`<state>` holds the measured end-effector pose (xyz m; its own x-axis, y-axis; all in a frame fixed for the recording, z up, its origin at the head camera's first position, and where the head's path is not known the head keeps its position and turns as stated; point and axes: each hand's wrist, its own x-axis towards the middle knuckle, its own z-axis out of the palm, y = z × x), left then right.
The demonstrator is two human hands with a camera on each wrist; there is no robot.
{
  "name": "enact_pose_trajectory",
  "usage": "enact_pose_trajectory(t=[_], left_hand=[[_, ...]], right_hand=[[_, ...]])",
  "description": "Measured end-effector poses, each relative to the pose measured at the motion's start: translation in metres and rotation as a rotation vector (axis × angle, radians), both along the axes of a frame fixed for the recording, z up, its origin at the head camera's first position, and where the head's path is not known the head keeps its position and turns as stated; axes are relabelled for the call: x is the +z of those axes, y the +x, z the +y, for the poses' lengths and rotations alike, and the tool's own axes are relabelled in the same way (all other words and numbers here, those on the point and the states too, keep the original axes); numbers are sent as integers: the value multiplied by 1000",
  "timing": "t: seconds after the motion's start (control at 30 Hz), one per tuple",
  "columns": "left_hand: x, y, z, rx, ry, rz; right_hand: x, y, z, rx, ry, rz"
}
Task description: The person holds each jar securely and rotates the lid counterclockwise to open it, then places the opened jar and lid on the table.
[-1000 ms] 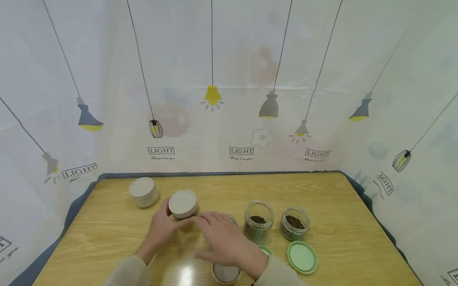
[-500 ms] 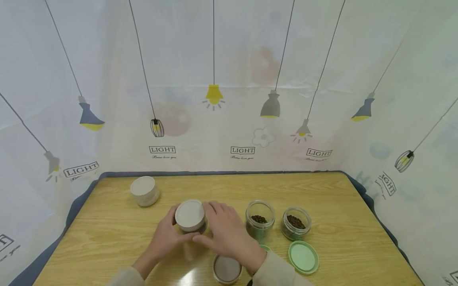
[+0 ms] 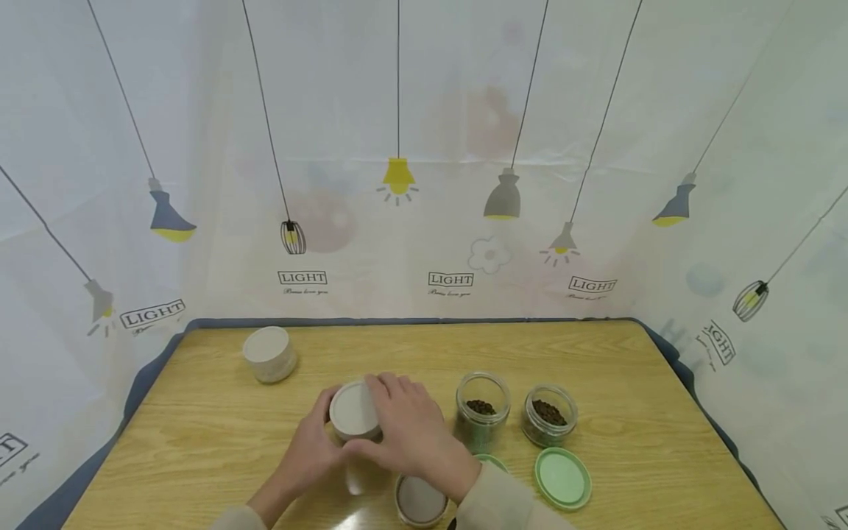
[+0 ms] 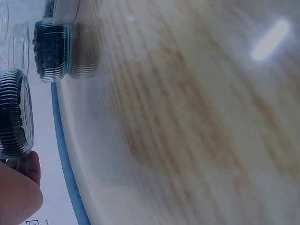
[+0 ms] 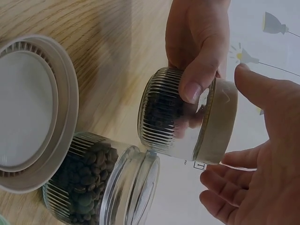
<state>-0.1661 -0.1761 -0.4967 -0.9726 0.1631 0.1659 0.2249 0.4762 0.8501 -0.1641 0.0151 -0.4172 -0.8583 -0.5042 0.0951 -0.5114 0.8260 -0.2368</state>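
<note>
In the head view a round jar with a cream lid (image 3: 354, 410) sits between my hands near the middle of the table. My left hand (image 3: 306, 449) grips its side; the right wrist view shows that thumb lying along the ribbed glass of the jar (image 5: 164, 112), with dark contents inside. My right hand (image 3: 411, 434) covers the lid's right part, its thumb and fingertips spanning opposite edges of the lid. The jar hangs above the table in the left wrist view, tilted relative to that camera. Below it stands an open glass jar of dark brown beans (image 5: 96, 173), hidden behind my right hand in the head view.
A cream-lidded jar (image 3: 269, 355) stands at the back left. Two open jars, one taller (image 3: 482, 412) and one shorter (image 3: 549, 416), hold dark beans at the right. A green lid (image 3: 562, 478) lies before them, another green lid partly hidden. A loose cream lid (image 3: 421, 501) lies in front.
The lidded jar has come rightward and nearer with my left hand. My right hand has moved from beside it onto its lid.
</note>
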Motion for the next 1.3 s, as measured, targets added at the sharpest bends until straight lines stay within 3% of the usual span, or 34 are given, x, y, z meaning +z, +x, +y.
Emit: enact_pose_trajectory(t=[0.23, 0.4, 0.57, 0.8, 1.07, 1.3], left_hand=[[-4, 5, -1, 3, 33, 10], [-6, 9, 2, 17, 64, -25], [-5, 12, 5, 34, 72, -38], [-6, 14, 8, 64, 96, -20], [-9, 13, 10, 110, 64, -60], [-9, 15, 10, 96, 35, -4]], right_hand=[[-3, 2, -8, -43, 38, 16], [-8, 4, -18, -76, 38, -15], [-12, 6, -24, -96, 79, 35], [-14, 2, -28, -102, 84, 95], [-15, -4, -29, -100, 58, 64], [-14, -8, -25, -48, 48, 77]])
